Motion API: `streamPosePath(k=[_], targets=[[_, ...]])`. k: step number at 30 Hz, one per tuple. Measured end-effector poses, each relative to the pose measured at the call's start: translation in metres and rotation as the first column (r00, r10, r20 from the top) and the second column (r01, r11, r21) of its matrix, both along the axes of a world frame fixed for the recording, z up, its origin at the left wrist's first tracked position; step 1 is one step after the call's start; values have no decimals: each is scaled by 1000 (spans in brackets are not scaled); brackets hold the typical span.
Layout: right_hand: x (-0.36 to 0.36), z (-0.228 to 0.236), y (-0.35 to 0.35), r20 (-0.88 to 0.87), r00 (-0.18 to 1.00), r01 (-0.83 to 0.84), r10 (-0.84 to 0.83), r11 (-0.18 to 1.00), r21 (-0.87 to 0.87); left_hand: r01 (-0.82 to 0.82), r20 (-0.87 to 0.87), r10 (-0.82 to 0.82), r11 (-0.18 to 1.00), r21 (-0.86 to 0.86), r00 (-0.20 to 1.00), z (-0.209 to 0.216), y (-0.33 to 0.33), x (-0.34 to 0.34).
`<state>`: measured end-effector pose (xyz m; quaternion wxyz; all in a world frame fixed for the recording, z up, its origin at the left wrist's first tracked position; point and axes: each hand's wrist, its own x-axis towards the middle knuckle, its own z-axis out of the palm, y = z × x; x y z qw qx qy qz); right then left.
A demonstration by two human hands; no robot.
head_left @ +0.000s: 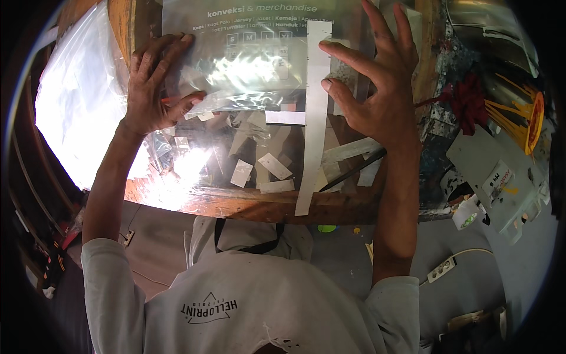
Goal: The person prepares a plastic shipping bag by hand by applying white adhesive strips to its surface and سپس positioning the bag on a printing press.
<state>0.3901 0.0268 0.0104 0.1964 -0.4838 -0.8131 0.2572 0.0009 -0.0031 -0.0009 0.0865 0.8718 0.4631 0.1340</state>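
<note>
A clear plastic bag (253,65) with white print lies flat across the far part of the table. My left hand (156,82) rests on its left side, fingers bent and thumb apart at the near edge. A long white strip (316,118) runs over the bag's right part toward me, its near end reaching the table's front edge. Thumb and forefinger of my right hand (377,82) touch the strip's right edge; the other fingers are spread. Across the bag's near edge, left of the strip, lies a small white rectangle (286,117).
Several pale paper pieces (275,166) and a black pen-like stick (354,170) lie on the glossy table. Bright glare covers the plastic sheets (82,106) at left. A dark red cloth (469,103) and a yellow-orange round thing (533,124) stand right. Below are power strips (442,269).
</note>
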Motion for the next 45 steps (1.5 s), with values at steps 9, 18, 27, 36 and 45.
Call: streamPosePath(k=[9,18,27,36,45], targets=[[-1,-4,-2,-83,996,-11,24,987,160,2,1,-2,1000,-5,1000,1,0,0],[-3,-13,-1,-99,995,-6,18,993,120,-13,16,13,1000,-14,1000,2,0,1],[-2,-10,0,-102,995,-2,13,994,110,-20,19,20,999,-28,1000,3,0,1],[-1,-10,-1,-81,997,-10,16,996,84,-16,22,16,999,-44,1000,2,1,0],[-3,-13,-2,-100,995,21,-9,993,118,-19,20,20,999,-48,1000,3,1,1]])
